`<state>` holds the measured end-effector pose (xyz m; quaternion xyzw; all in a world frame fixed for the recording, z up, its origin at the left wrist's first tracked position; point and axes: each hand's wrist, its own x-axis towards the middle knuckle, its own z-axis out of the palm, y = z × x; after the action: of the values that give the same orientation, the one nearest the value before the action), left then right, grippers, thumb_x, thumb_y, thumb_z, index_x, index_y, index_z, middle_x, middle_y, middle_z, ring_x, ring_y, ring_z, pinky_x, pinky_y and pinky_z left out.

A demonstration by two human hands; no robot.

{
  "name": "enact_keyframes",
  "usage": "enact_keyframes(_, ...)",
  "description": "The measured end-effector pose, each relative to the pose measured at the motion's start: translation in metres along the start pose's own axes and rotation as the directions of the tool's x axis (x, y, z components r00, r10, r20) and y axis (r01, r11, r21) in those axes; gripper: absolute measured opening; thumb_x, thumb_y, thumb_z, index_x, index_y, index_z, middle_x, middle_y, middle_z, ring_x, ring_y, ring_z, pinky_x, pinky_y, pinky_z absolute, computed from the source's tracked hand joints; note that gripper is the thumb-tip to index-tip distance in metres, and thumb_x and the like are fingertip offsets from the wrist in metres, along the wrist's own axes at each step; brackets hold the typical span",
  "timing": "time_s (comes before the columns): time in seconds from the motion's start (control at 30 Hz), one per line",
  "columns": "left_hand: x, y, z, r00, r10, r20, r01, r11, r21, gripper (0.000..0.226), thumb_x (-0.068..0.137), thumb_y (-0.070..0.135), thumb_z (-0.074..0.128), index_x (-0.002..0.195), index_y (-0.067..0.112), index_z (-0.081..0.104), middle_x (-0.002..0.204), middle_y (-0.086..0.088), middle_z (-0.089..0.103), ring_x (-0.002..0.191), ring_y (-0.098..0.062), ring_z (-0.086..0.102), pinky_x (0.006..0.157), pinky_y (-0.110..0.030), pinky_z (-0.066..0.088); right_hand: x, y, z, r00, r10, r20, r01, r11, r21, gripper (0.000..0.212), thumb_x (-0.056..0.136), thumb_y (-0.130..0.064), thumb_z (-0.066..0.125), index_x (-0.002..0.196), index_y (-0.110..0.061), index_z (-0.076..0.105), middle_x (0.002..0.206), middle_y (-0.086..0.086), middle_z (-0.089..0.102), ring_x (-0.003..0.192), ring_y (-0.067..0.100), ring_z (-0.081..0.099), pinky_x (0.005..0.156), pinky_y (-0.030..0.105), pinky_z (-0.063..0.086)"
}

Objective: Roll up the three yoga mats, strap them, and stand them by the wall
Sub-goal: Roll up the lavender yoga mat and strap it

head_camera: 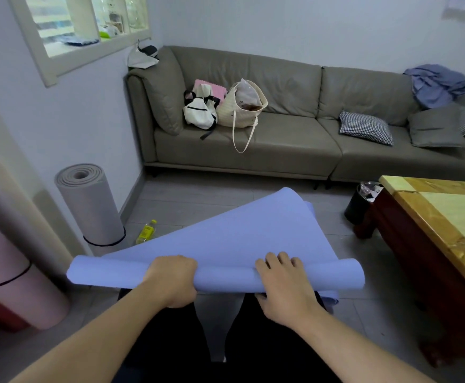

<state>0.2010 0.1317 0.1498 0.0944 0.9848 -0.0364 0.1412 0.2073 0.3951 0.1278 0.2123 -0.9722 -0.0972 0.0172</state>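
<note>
Both hands are on the blue mat [226,244], held up off the floor in front of the legs, with the rolled part running 9 to 3 o'clock across the lower middle of the view. The left hand [173,280] curls right over the roll, fingers wrapped out of sight around it, most likely to stop the started coil springing open. The right hand [283,280] sits at 3 o'clock of the left, fingers bent over the top of the roll and thumb tucked under, clamping the same tube. The loose sheet fans away toward 12 o'clock, one corner lifted high, so plenty of mat remains to wind in.

Up at 10 o'clock the grey mat [90,205] stands on end against the wall [82,111], a black strap [104,243] ringing its base to keep it tight. At 9 o'clock the pink mat [18,272] leans near the wall too, banded by its own black strap. So by my reckoning 2 of 3 are finished and this is the last roll.

A yellow bottle [147,232] lies on the floor just beside the grey mat, under the blue sheet's far edge. The sofa [281,145] fills 12 o'clock, bags on its seat; a wooden table [433,217] juts in at 3 o'clock.
</note>
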Motion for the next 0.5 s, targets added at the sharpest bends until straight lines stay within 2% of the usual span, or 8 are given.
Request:
enact_keyframes(0.07, 0.003, -0.003, -0.005, 0.997, -0.009, 0.079, 0.012, 0.999, -0.033, 0.026, 0.087, 0.027, 0.053, 0.112, 0.026, 0.059, 0.117, 0.001, 0.067, 0.108, -0.027, 0.066, 0.086, -0.035, 0.051, -0.005, -0.002, 0.005, 1.0, 0.016, -0.011, -0.016, 1.0, -0.008, 0.045, 0.061, -0.034, 0.08, 0.099, -0.021, 0.059, 0.089, 0.003, 0.058, 0.081, 0.031, 0.057, 0.069, 0.044, 0.042)
enact_keyframes(0.13, 0.004, -0.001, 0.001, 0.999, -0.006, 0.048, 0.006, 1.0, -0.009, 0.027, 0.086, 0.029, 0.055, 0.113, 0.028, 0.058, 0.115, 0.002, 0.066, 0.108, -0.026, 0.064, 0.087, -0.036, 0.051, -0.001, 0.0, -0.003, 0.999, 0.049, 0.022, -0.049, 0.999, 0.0, 0.04, 0.066, -0.026, 0.075, 0.103, -0.021, 0.06, 0.091, 0.002, 0.063, 0.085, 0.031, 0.062, 0.073, 0.042, 0.041)
enact_keyframes(0.23, -0.006, 0.006, 0.022, 0.983, 0.04, -0.178, -0.023, 0.995, 0.094, 0.036, 0.082, 0.034, 0.064, 0.116, 0.026, 0.054, 0.113, 0.0, 0.057, 0.109, -0.028, 0.057, 0.078, -0.041, 0.039, 0.01, 0.004, -0.015, 0.991, 0.039, 0.128, -0.042, 0.999, 0.023, 0.03, 0.082, -0.024, 0.065, 0.112, -0.025, 0.06, 0.108, 0.002, 0.069, 0.1, 0.031, 0.067, 0.08, 0.04, 0.04)
enact_keyframes(0.3, -0.011, 0.005, 0.035, 0.959, 0.087, -0.271, -0.052, 0.99, 0.135, 0.05, 0.062, 0.034, 0.08, 0.105, 0.022, 0.058, 0.096, -0.002, 0.056, 0.088, -0.03, 0.056, 0.069, -0.041, 0.038, 0.015, 0.005, -0.02, 0.977, 0.052, 0.207, -0.068, 0.995, 0.072, 0.028, 0.084, -0.024, 0.064, 0.112, -0.025, 0.063, 0.111, 0.002, 0.07, 0.102, 0.029, 0.069, 0.08, 0.037, 0.044)
enact_keyframes(0.37, -0.012, 0.007, 0.041, 0.948, 0.092, -0.304, -0.053, 0.989, 0.136, 0.057, 0.048, 0.032, 0.087, 0.096, 0.02, 0.06, 0.085, -0.003, 0.054, 0.075, -0.031, 0.054, 0.064, -0.041, 0.041, 0.018, 0.006, -0.022, 0.965, 0.058, 0.254, -0.083, 0.992, 0.091, 0.028, 0.083, -0.023, 0.064, 0.111, -0.024, 0.066, 0.111, 0.001, 0.071, 0.101, 0.029, 0.069, 0.08, 0.035, 0.049)
enact_keyframes(0.43, -0.011, 0.011, 0.036, 0.958, 0.059, -0.28, -0.028, 0.993, 0.111, 0.049, 0.062, 0.036, 0.085, 0.101, 0.021, 0.059, 0.092, -0.003, 0.058, 0.083, -0.031, 0.058, 0.071, -0.043, 0.044, 0.02, 0.007, -0.023, 0.961, 0.05, 0.27, -0.077, 0.993, 0.089, 0.03, 0.081, -0.024, 0.064, 0.111, -0.024, 0.066, 0.11, 0.002, 0.071, 0.1, 0.029, 0.069, 0.082, 0.035, 0.051)
enact_keyframes(0.5, -0.009, 0.013, 0.022, 0.967, 0.006, -0.255, 0.031, 0.989, 0.143, 0.033, 0.086, 0.037, 0.065, 0.114, 0.025, 0.055, 0.111, -0.002, 0.06, 0.103, -0.03, 0.059, 0.084, -0.042, 0.042, 0.019, 0.005, -0.019, 0.974, 0.041, 0.224, -0.061, 0.995, 0.081, 0.03, 0.08, -0.026, 0.064, 0.11, -0.025, 0.064, 0.11, 0.001, 0.07, 0.102, 0.029, 0.068, 0.083, 0.037, 0.047)
